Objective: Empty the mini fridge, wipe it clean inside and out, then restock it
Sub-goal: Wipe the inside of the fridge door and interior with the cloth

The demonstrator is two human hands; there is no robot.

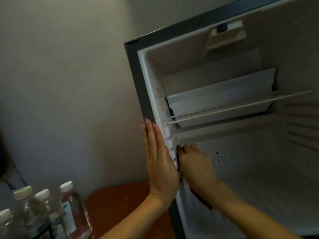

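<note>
Left hand (160, 163) lies flat on the fridge (136, 80) outer side; right hand (195, 163) grips a dark cloth (202, 200) against the inner wall.

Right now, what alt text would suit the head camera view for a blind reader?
A left hand lies flat on the outside of an open mini fridge while the right hand holds a dark cloth against its inner wall; bottles stand nearby.
</note>
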